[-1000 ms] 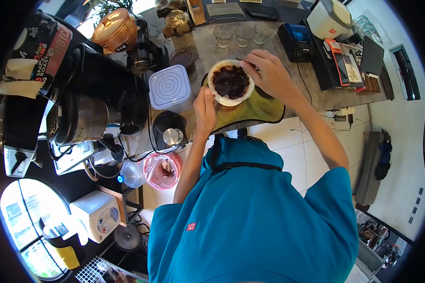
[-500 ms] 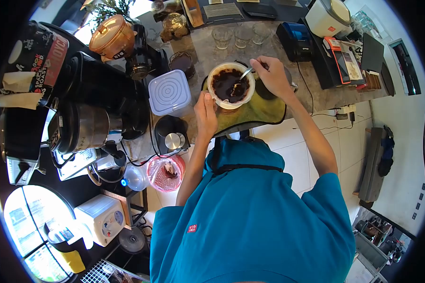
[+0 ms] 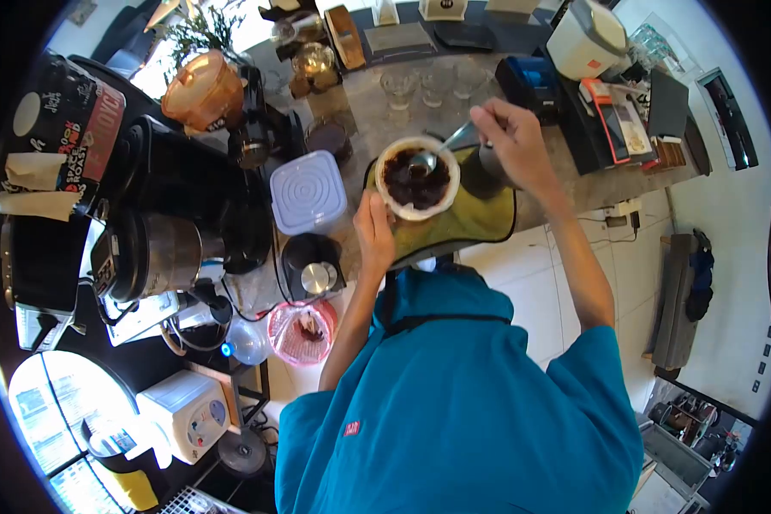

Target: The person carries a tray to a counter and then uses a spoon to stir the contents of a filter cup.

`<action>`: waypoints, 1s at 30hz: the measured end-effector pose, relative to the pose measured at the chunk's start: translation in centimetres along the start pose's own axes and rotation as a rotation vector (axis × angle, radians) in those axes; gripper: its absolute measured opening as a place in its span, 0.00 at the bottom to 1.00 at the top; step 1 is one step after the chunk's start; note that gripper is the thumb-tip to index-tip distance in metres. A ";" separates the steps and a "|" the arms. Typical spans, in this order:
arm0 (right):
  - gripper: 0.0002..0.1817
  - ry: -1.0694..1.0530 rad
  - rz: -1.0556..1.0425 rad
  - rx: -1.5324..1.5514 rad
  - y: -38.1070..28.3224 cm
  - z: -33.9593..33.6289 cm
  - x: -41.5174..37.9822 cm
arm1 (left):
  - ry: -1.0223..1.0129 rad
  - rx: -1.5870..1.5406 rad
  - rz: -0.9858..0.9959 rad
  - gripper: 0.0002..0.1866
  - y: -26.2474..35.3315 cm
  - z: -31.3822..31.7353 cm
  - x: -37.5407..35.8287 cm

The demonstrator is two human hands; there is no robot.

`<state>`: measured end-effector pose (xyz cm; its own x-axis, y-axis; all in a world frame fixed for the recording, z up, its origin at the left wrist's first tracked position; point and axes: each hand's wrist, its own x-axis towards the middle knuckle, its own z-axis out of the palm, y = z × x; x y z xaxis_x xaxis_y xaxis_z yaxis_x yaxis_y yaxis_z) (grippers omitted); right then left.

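Note:
A round white tub (image 3: pixel 447 199) of dark brown, glossy contents (image 3: pixel 403 184) rests on a yellow-green mat (image 3: pixel 490 221) with dark edging. My left hand (image 3: pixel 373 230) grips the tub's lower left side, fingers along its wall. In my right hand (image 3: pixel 516 141), closed at the upper right, is a metal spoon (image 3: pixel 456 139). Its bowl is at the surface of the dark contents, tilted toward the tub's middle. Below the right hand, a dark rounded item (image 3: pixel 487 178) sits on the mat, partly hidden by the wrist.
Left of the tub sits a square container with a pale lid (image 3: pixel 308 193), with a dark-filled glass (image 3: pixel 328 140) behind. Several clear glasses (image 3: pixel 434 86) line the back. A blue-black printer (image 3: pixel 527 86) stands right; coffee equipment (image 3: pixel 158 231) fills the left. A pink bin (image 3: pixel 304 332) is on the floor.
The spoon has been raised partly out of the dark contents, so its bowl now shows. My right hand is slightly farther right, and the whole view has shifted a little downward.

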<state>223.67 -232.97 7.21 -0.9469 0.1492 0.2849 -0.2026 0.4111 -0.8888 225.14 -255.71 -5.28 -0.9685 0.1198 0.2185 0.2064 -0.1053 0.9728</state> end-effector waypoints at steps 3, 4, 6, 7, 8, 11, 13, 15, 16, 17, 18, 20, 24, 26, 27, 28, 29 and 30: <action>0.13 0.005 -0.127 -0.247 -2.2 0.2 -0.1 | 0.163 -0.045 -0.023 0.16 -1.0 1.0 -0.8; 0.13 -0.022 -0.105 -0.291 -3.7 0.4 -0.3 | 0.201 0.022 0.050 0.15 -1.8 0.8 -0.8; 0.10 -0.051 -0.221 -0.257 -2.1 1.0 -0.3 | 0.259 -0.068 0.023 0.14 -1.9 1.3 -0.7; 0.10 -0.058 -0.256 -0.306 -1.4 1.3 -0.1 | 0.256 0.001 0.071 0.14 -4.0 0.8 -0.5; 0.12 -0.089 -0.304 -0.343 -1.2 1.5 0.2 | 0.278 0.023 0.031 0.14 -3.8 0.9 -0.3; 0.13 -0.118 -0.339 -0.288 0.8 2.1 0.8 | 0.331 0.016 0.099 0.15 -3.4 2.0 0.0; 0.14 -0.162 -0.356 -0.218 1.7 2.4 1.2 | 0.319 0.088 0.060 0.18 -3.2 1.7 -0.2; 0.14 -0.185 -0.299 -0.198 2.5 2.5 1.6 | 0.379 0.071 0.050 0.20 -3.5 2.0 0.0; 0.14 -0.212 -0.240 -0.179 2.9 2.5 1.9 | 0.441 0.053 0.034 0.22 -3.9 2.3 0.0; 0.13 -0.178 -0.222 -0.167 3.6 2.7 1.9 | 0.509 0.044 0.021 0.25 -5.0 2.3 0.1; 0.13 -0.177 -0.222 -0.166 4.1 2.7 2.0 | 0.508 0.045 0.022 0.25 -4.6 2.8 0.3; 0.15 -0.146 -0.105 -0.076 5.2 2.9 2.1 | 0.564 0.050 0.067 0.23 -2.4 3.8 0.9; 0.13 -0.075 0.006 0.019 7.0 3.4 2.8 | 0.564 0.144 0.118 0.20 -2.4 3.0 1.1; 0.10 -0.091 -0.014 0.084 8.4 3.6 3.2 | 0.490 0.632 0.179 0.17 -1.2 2.8 1.1; 0.10 -0.141 -0.008 0.154 8.5 3.3 3.4 | 0.465 0.630 0.368 0.14 -1.8 2.7 1.3; 0.10 -0.107 -0.097 0.164 9.0 3.6 3.2 | 0.487 0.563 0.355 0.13 -1.5 2.5 1.3; 0.11 -0.187 0.068 0.183 6.4 2.3 3.1 | 0.528 0.563 0.215 0.13 -1.6 2.5 0.9; 0.13 -0.221 0.017 0.097 6.9 2.1 3.8 | 0.495 0.642 0.146 0.13 -1.6 2.2 0.7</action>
<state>218.20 -231.44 1.42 -0.9799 -0.0497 0.1934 -0.1991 0.3202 -0.9262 224.41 -253.28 -6.52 -0.8439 -0.3167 0.4330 0.2293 0.5168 0.8248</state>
